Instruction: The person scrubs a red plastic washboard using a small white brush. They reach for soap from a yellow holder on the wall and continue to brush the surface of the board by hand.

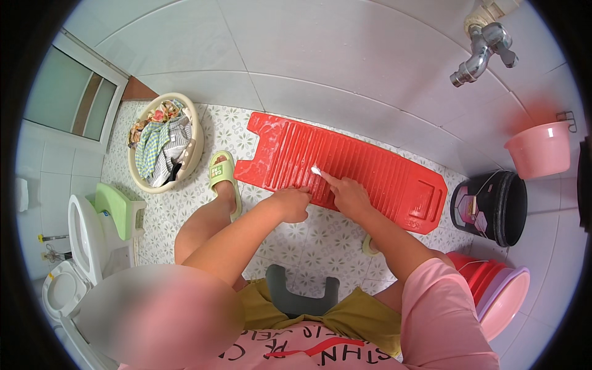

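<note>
A large red washboard (345, 163) with ridges lies slantwise on the floor in front of me, wet and shiny in places. My left hand (293, 203) is closed at its near edge, knuckles up, the thumb side hidden from clear view. Just to the right, my right hand (350, 196) rests over the same edge with the index finger stretched out onto the ridges. At that fingertip sits a small white blob (316, 170), foam or a paste-like lump; I cannot tell which.
A cream basket (197, 145) of clothes stands at the left. Near it are a green stool (114, 209) and a toilet (86, 231). On the right are a black bucket (510, 209), stacked basins (502, 302) and a hanging pink pail (539, 151). A tap (481, 58) juts from the wall.
</note>
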The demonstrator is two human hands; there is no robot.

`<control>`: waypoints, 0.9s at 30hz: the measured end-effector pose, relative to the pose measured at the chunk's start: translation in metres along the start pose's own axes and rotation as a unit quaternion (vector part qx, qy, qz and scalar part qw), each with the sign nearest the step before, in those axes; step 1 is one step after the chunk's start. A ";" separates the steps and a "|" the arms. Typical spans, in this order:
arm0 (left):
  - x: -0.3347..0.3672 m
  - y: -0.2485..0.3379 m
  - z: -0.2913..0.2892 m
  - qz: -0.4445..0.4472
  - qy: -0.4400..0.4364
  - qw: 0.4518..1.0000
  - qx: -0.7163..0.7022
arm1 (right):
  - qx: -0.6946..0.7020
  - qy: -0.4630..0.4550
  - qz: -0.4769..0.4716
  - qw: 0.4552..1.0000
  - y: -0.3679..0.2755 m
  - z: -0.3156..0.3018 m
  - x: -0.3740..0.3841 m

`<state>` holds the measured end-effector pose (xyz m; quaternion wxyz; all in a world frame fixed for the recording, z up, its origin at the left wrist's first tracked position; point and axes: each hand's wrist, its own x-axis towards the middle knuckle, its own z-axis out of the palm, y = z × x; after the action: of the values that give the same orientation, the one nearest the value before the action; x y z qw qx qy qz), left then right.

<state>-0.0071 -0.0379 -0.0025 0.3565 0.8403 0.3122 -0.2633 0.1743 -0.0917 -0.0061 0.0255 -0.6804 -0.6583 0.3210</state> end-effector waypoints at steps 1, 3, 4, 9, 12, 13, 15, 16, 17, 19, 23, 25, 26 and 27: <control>0.001 -0.001 0.002 0.000 0.000 1.000 0.001 | 0.005 0.041 0.004 0.999 0.001 0.003 0.001; 0.002 -0.002 0.003 0.008 0.011 1.000 0.003 | 0.018 0.039 -0.008 0.999 0.007 0.007 0.004; 0.002 -0.002 0.003 0.009 0.011 1.000 0.003 | 0.031 0.036 -0.019 0.999 0.010 0.008 0.004; -0.001 0.003 -0.005 -0.004 -0.011 1.000 -0.001 | 0.076 -0.022 -0.035 0.996 0.013 0.009 0.004; -0.002 0.004 -0.005 0.001 -0.006 1.000 0.003 | 0.073 0.026 -0.026 0.997 0.008 0.007 0.007; -0.002 0.005 -0.005 0.002 -0.006 1.000 0.003 | 0.073 0.059 -0.016 0.995 0.008 0.006 0.008; -0.002 0.005 -0.007 0.002 -0.013 1.000 -0.005 | 0.073 0.078 -0.026 0.994 0.008 0.007 0.009; -0.002 0.004 -0.006 0.001 -0.013 1.000 -0.004 | 0.072 0.096 -0.036 0.992 0.007 0.006 0.010; 0.000 0.002 -0.003 0.005 -0.007 1.000 0.002 | 0.072 0.096 -0.037 0.992 0.007 0.005 0.009; -0.001 0.001 -0.002 0.008 -0.002 1.000 0.006 | 0.086 -0.034 0.008 0.996 0.000 -0.005 0.004; 0.000 0.003 -0.002 0.003 -0.001 1.000 -0.009 | 0.064 -0.025 -0.001 0.998 0.000 0.000 0.003; 0.001 0.002 -0.001 0.006 0.003 1.000 -0.005 | 0.125 0.058 0.006 0.990 0.004 0.004 0.004; 0.001 0.001 -0.001 0.006 -0.002 1.000 -0.003 | 0.125 0.058 0.004 0.990 0.006 0.006 0.005; 0.002 0.001 -0.002 0.007 -0.007 1.000 -0.002 | 0.124 0.069 0.003 0.990 0.008 0.008 0.006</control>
<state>-0.0043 -0.0366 -0.0024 0.3623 0.8398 0.3043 -0.2663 0.1770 -0.0910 -0.0186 0.1543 -0.6947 -0.6077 0.3526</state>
